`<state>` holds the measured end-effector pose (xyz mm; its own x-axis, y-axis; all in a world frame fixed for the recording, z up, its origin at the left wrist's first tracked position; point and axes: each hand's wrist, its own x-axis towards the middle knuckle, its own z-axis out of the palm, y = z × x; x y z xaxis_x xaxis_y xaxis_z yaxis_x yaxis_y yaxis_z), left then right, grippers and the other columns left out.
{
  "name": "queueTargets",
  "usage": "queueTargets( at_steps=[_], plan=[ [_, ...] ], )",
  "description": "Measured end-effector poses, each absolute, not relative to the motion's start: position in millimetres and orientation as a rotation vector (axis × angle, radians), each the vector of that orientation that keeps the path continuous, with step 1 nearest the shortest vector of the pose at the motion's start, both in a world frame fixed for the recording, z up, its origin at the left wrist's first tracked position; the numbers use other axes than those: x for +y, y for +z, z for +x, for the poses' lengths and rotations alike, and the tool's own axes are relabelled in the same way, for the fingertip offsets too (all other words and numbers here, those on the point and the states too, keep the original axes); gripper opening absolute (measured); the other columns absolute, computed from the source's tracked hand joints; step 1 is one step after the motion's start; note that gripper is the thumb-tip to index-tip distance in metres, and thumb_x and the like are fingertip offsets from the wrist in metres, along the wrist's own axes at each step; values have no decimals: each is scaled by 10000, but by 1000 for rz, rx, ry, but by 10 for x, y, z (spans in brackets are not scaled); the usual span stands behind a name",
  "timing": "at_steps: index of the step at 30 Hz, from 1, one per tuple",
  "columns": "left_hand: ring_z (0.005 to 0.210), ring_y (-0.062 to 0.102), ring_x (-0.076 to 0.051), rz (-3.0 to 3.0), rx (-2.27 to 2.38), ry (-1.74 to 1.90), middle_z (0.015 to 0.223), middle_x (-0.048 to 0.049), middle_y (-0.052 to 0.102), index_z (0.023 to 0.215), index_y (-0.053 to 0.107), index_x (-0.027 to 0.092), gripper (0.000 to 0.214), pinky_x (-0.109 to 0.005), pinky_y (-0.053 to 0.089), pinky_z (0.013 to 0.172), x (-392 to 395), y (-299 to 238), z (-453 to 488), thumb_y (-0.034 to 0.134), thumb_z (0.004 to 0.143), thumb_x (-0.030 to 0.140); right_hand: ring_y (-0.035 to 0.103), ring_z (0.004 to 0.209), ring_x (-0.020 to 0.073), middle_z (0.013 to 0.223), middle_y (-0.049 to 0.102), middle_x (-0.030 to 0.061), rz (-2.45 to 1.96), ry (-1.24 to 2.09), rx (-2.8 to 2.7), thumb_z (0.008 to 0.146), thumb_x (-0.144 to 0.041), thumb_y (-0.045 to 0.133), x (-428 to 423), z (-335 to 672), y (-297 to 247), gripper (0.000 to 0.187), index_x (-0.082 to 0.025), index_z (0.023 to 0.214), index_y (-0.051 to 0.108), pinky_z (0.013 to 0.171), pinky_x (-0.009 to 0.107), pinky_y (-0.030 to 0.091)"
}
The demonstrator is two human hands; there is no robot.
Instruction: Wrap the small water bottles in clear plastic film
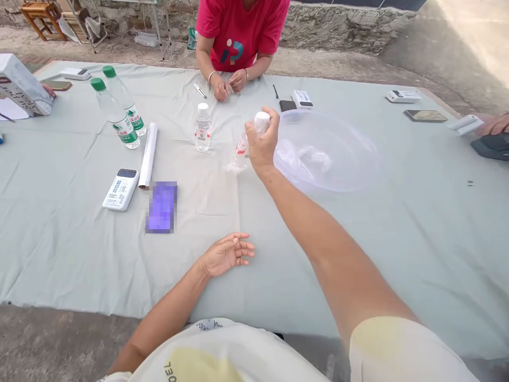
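Two bare hands show on my feed. With the right hand [264, 144] I have the fingers clamped around the upper part of a clear bottle [241, 146], by its white cap [262, 120]; it tilts toward one o'clock, and its base is too blurred for me to tell whether it touches the desk [397, 265]. At six o'clock from it, I see the left hand [226, 254], fingers apart and slightly curled. A second bottle [202, 131] stands upright near ten o'clock, a clear basin [356, 151] with crumpled plastic [314, 159] sits at three, and a red-shirted person [242, 32] leans in at twelve.
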<state>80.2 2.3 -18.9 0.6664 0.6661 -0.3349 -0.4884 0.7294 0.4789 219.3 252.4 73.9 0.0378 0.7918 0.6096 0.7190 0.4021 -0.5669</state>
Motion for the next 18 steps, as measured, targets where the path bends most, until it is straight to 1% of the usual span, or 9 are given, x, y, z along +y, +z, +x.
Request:
queueTargets(
  at_steps=[2, 4, 8, 11, 13, 15, 16, 18],
  plan=[
    [903, 680, -207, 355, 489, 685, 994, -97, 704, 1128, 634, 182, 382, -333, 482, 768, 28, -275, 794, 698, 850, 437, 505, 1242, 250, 1352, 439, 131, -1399, 79, -1618, 990, -385, 294, 2919, 2202, 731, 499, -228, 1462, 327, 1021, 514, 415],
    [902, 684, -211, 367, 481, 681, 995, -107, 707, 1126, 632, 169, 372, -337, 485, 767, 30, -312, 799, 690, 863, 426, 510, 1225, 249, 1339, 461, 133, -1442, 87, -1630, 979, -383, 334, 3194, 2188, 706, 504, -211, 1453, 339, 1005, 507, 421],
    [887, 691, -210, 357, 479, 668, 987, -111, 710, 1113, 633, 163, 354, -331, 486, 758, 24, -313, 808, 702, 860, 400, 554, 1134, 243, 1248, 546, 129, -1570, 221, -1678, 960, -390, 395, 3455, 2181, 627, 501, -186, 1417, 379, 952, 482, 455],
    [874, 692, -206, 337, 480, 670, 972, -109, 712, 1107, 634, 163, 358, -324, 482, 751, 15, -306, 808, 713, 850, 399, 558, 1137, 286, 1234, 548, 170, -1726, 263, -1677, 937, -450, 461, 3534, 2248, 651, 591, -128, 1424, 368, 932, 511, 458],
    [870, 692, -206, 333, 479, 667, 967, -109, 712, 1104, 635, 160, 360, -326, 478, 753, 10, -306, 811, 717, 846, 398, 507, 1216, 348, 1281, 512, 207, -1738, 166, -1732, 904, -537, 509, 3561, 2289, 752, 691, -122, 1436, 361, 945, 577, 429],
    [869, 692, -210, 332, 476, 667, 961, -109, 711, 1097, 635, 160, 357, -333, 475, 758, 9, -307, 818, 719, 843, 396, 413, 1310, 396, 1358, 458, 220, -1673, 23, -1786, 881, -595, 524, 3558, 2267, 908, 733, -162, 1450, 358, 979, 639, 378],
    [869, 693, -212, 332, 475, 666, 959, -110, 712, 1093, 635, 160, 354, -336, 474, 760, 11, -308, 822, 720, 842, 395, 364, 1351, 401, 1401, 428, 215, -1626, -36, -1811, 882, -596, 522, 3545, 2218, 993, 726, -189, 1458, 353, 1005, 649, 352],
    [867, 693, -214, 332, 475, 664, 953, -108, 712, 1087, 634, 161, 349, -339, 472, 762, 16, -307, 828, 724, 839, 391, 296, 1406, 373, 1472, 374, 187, -1534, -90, -1888, 891, -557, 524, 3502, 2039, 1144, 688, -237, 1472, 343, 1068, 610, 323]
  ],
)
